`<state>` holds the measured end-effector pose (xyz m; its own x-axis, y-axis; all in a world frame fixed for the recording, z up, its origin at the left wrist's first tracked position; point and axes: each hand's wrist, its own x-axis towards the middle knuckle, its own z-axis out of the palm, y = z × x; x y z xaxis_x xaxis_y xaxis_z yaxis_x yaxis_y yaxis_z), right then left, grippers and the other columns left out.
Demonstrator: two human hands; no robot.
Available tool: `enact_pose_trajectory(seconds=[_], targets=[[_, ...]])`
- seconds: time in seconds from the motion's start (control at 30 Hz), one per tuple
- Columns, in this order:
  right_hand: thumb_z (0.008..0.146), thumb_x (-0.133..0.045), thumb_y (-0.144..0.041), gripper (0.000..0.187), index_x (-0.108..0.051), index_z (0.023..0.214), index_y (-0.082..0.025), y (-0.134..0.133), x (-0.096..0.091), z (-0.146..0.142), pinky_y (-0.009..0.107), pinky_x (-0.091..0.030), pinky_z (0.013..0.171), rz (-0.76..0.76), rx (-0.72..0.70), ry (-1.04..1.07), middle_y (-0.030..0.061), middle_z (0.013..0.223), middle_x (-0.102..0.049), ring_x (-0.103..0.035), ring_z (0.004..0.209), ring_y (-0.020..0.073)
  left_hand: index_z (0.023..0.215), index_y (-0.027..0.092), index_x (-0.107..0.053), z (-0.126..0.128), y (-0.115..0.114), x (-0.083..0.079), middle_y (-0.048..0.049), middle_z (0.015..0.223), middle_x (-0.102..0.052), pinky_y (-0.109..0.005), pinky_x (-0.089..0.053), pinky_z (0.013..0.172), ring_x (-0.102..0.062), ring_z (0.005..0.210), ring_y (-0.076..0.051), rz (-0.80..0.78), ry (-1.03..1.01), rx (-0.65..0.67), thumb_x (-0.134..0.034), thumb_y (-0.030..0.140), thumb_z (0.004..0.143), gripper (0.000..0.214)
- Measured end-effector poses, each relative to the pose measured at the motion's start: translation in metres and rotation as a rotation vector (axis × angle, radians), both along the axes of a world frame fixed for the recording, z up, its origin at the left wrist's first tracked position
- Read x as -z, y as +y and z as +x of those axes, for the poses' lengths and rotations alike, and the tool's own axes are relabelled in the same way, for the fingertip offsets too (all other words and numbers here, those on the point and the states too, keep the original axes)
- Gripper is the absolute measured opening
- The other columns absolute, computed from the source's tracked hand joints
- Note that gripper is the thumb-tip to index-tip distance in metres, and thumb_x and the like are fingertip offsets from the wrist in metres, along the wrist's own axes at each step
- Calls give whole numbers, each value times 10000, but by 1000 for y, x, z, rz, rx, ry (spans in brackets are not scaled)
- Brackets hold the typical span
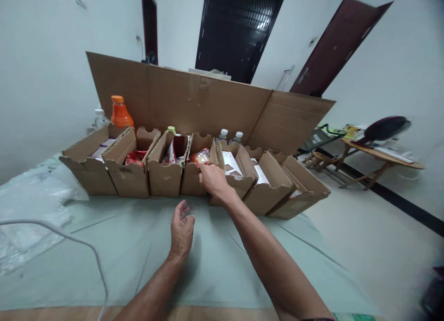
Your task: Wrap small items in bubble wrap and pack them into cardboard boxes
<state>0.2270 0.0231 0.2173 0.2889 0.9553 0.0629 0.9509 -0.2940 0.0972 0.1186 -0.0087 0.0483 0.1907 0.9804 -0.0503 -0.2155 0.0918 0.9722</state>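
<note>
My right hand point(212, 178) reaches over the front edge of the middle cardboard box point(194, 180). Its fingers are closed at a clear snack packet point(201, 156) with red and yellow print; the fingertips are partly hidden. Lower down, my left hand point(182, 232) hovers over the pale green cloth point(138, 247), thumb and fingers apart with nothing between them. To the left of the middle box, another box point(165, 180) has red and white packs, and one further left holds a red packet point(135, 157). White cartons point(231, 164) stand in the box just right of my right hand.
A tall cardboard panel point(208, 96) rises behind the row of boxes. Before it stand an orange bottle point(120, 114) and several clear bottles point(237, 137). Crumpled clear plastic point(31, 214) and a grey cable point(69, 237) lie at left. A wooden table point(381, 154) is at far right.
</note>
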Motion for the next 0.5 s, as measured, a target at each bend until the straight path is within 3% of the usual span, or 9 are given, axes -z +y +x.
enact_pose_trajectory(seconds=[0.1,0.23,0.33,0.4,0.47,0.5], targets=[[964,-479,-174,244,-656,1130,-157,-23,4,-11,323,-512,764,30,13,-1,178,1047,-764,-739,975,285,1264,190,-552,-18,-2,-20,-159,1321,-610,-439,-461,1042,-597,1227,-284,28,-56,-122,-624,314,768,516],[964,-494,-183,186,-663,1038,-203,-100,16,-48,268,-456,654,92,-75,29,91,877,-781,-739,795,222,1333,237,-523,-63,-22,-35,-118,1402,-558,-432,-407,1098,-544,1294,-273,78,-113,-231,-639,381,833,533],[940,-505,-168,167,-646,859,-206,-176,31,-63,286,-430,601,316,-327,115,46,715,-727,-677,648,201,1370,254,-516,-101,-39,-32,-116,1446,-528,-459,-395,1102,-506,1335,-297,133,-71,-225,-680,395,839,573],[946,-473,-150,203,-645,861,-215,-225,39,-58,295,-449,604,466,-433,204,23,668,-698,-641,605,186,1415,268,-486,-121,-48,-26,-119,1486,-498,-473,-399,1094,-479,1361,-314,197,-20,-195,-701,389,835,630],[947,-507,-156,172,-663,951,-228,-267,48,-43,288,-481,611,583,-394,260,11,693,-709,-636,602,173,1450,282,-456,-133,-54,-21,-118,1515,-473,-478,-399,1092,-464,1377,-323,289,12,-172,-714,372,829,679],[944,-544,-173,158,-669,1020,-232,-285,53,-35,287,-506,633,664,-296,272,16,745,-731,-655,630,172,1464,292,-443,-136,-57,-18,-115,1526,-463,-480,-395,1097,-458,1383,-324,333,17,-158,-719,363,827,698]])
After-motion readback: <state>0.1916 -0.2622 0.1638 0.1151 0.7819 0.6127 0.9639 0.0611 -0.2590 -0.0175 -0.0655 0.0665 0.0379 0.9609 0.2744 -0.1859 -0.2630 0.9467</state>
